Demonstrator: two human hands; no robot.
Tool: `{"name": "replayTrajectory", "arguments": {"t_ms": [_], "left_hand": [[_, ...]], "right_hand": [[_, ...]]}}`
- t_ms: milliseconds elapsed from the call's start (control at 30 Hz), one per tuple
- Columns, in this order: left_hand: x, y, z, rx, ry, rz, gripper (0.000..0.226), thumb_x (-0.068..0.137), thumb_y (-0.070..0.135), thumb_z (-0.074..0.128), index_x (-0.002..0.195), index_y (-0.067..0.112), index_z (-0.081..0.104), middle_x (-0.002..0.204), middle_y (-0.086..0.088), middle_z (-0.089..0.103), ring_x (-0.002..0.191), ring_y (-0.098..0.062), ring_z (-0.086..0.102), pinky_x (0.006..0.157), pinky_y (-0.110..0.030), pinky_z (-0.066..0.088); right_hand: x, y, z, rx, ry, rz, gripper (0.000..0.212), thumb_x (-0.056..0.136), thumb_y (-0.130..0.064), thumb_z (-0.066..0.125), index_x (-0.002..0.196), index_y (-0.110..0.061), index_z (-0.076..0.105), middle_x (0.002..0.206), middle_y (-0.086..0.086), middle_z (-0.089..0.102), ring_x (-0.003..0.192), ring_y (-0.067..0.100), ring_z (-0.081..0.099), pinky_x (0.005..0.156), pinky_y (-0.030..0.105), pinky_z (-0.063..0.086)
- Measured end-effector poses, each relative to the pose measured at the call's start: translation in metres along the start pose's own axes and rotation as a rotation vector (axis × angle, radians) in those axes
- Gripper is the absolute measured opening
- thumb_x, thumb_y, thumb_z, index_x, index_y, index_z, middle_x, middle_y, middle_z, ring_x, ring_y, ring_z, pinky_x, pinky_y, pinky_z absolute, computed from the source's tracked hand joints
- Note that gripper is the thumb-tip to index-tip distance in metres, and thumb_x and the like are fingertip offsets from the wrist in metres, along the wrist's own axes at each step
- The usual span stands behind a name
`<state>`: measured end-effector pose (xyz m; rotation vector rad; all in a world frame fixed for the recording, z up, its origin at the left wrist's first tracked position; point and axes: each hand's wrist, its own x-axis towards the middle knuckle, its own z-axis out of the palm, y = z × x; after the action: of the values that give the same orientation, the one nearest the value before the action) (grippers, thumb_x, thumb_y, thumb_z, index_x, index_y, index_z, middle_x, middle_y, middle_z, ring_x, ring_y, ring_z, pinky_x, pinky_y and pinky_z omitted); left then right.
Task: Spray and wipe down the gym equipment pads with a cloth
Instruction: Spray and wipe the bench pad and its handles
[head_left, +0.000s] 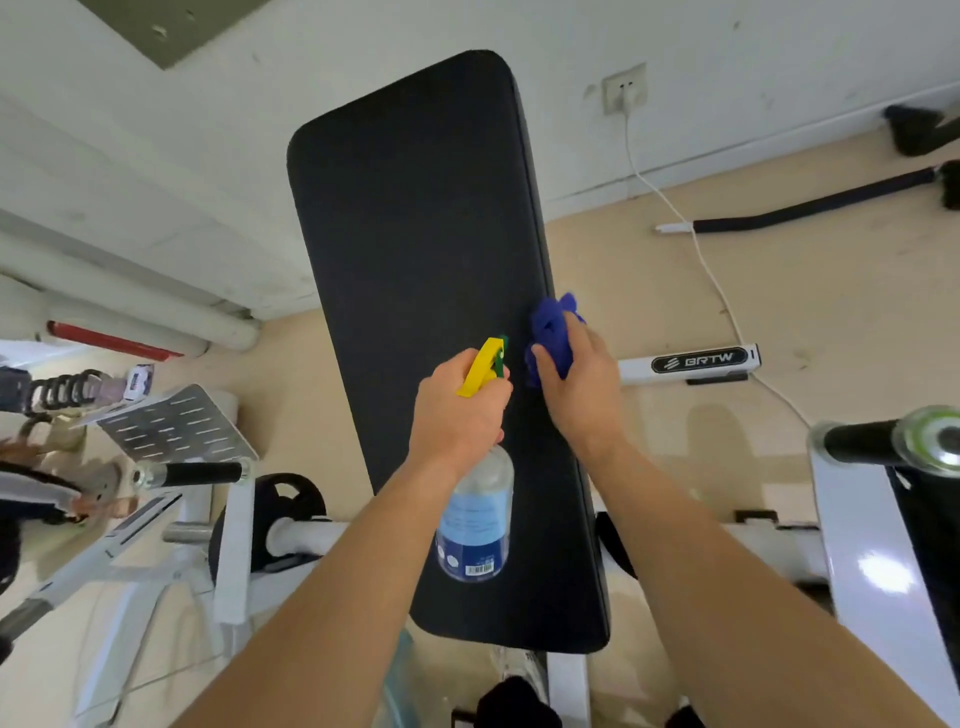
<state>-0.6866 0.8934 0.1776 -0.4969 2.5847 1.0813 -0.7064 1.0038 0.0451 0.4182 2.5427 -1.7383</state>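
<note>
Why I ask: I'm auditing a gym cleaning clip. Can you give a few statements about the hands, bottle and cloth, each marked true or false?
1. The left hand holds the spray bottle. True.
2. The right hand holds a red cloth. False: the cloth is blue.
3. The cloth touches the black pad near its right edge. True.
4. The bottle's trigger head is white. False: the trigger head is yellow and green.
</note>
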Motion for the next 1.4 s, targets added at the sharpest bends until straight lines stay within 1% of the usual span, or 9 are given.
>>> {"name": "replayTrajectory", "arguments": {"t_ms": [233,400,533,667,833,1067,1200,1300,1400], "left_hand": [[-0.032,-0.026,0.047,0.011,-0.044,-0.03,0.013,0.097,0.013,0.058,0.095,0.007,0.069,0.097,-0.024,0.07,0.073,-0.023,0.06,0.064,-0.047,0.064],[-0.047,-0.046,0.07,-0.009,-0.038,-0.099,0.015,0.095,0.023,0.06,0.094,0.009,0.067,0.094,-0.021,0.07,0.069,-0.022,0.059,0.072,-0.059,0.063],[-0.052,-0.058,0.081,0.022,-0.069,-0.136,0.023,0.084,0.034,0.058,0.082,0.011,0.06,0.073,-0.013,0.06,0.062,-0.023,0.054,0.069,-0.063,0.061],[-0.062,-0.064,0.074,0.0,-0.044,-0.162,0.018,0.089,0.024,0.06,0.082,0.007,0.062,0.077,-0.02,0.063,0.064,-0.022,0.057,0.071,-0.062,0.061],[-0.06,-0.068,0.049,-0.036,0.008,-0.08,0.01,0.097,0.009,0.06,0.094,0.006,0.069,0.091,-0.021,0.071,0.059,-0.01,0.061,0.059,-0.036,0.061],[-0.06,-0.063,0.035,0.022,-0.043,0.055,0.024,0.088,0.031,0.056,0.09,0.011,0.069,0.089,-0.017,0.07,0.081,-0.038,0.067,0.07,-0.063,0.06],[-0.073,-0.075,0.035,0.005,-0.077,0.064,0.02,0.089,0.025,0.058,0.091,0.008,0.069,0.09,-0.021,0.07,0.073,-0.036,0.064,0.068,-0.059,0.062],[-0.078,-0.087,0.034,-0.013,-0.095,0.038,0.012,0.097,0.008,0.059,0.094,0.001,0.068,0.094,-0.028,0.068,0.063,-0.02,0.058,0.055,-0.036,0.062],[-0.084,-0.099,0.032,0.012,-0.118,0.057,0.017,0.095,0.018,0.06,0.094,0.004,0.068,0.091,-0.023,0.07,0.063,-0.023,0.063,0.062,-0.052,0.063]], "right_hand": [[-0.109,0.078,-0.029,0.047,-0.235,0.175,0.039,0.094,-0.023,0.066,0.132,-0.02,0.059,0.111,0.0,0.069,0.1,0.02,0.065,0.087,0.028,0.048],[-0.098,0.078,-0.077,0.351,0.063,0.316,0.018,0.099,-0.017,0.054,0.109,-0.03,0.061,0.084,0.0,0.068,0.072,0.014,0.063,0.066,0.027,0.054],[-0.067,0.064,-0.093,0.33,0.174,0.285,0.02,0.099,-0.03,0.056,0.117,-0.024,0.061,0.094,-0.005,0.069,0.084,0.01,0.065,0.071,0.02,0.051],[-0.028,0.034,-0.065,0.426,0.081,0.148,0.027,0.101,-0.024,0.053,0.127,-0.019,0.058,0.1,-0.009,0.066,0.089,0.006,0.06,0.084,0.023,0.046],[-0.073,0.036,0.016,0.173,-0.015,0.115,0.049,0.103,-0.031,0.048,0.149,-0.018,0.041,0.144,0.008,0.048,0.13,0.023,0.048,0.112,0.038,0.038],[-0.191,0.104,0.016,-0.13,-0.17,0.265,0.055,0.103,-0.032,0.049,0.152,-0.016,0.034,0.158,0.005,0.03,0.134,0.029,0.046,0.101,0.039,0.043],[-0.156,0.088,0.019,-0.195,-0.105,0.232,0.051,0.102,-0.03,0.051,0.149,-0.015,0.038,0.153,0.004,0.039,0.122,0.03,0.055,0.097,0.044,0.05],[-0.153,0.079,0.025,-0.307,-0.006,0.188,0.052,0.1,-0.03,0.055,0.147,-0.015,0.042,0.15,0.004,0.043,0.111,0.028,0.063,0.085,0.039,0.055],[-0.175,0.085,0.038,-0.23,0.074,0.197,0.055,0.098,-0.027,0.058,0.149,-0.014,0.041,0.151,0.007,0.043,0.12,0.029,0.058,0.093,0.04,0.052]]}}
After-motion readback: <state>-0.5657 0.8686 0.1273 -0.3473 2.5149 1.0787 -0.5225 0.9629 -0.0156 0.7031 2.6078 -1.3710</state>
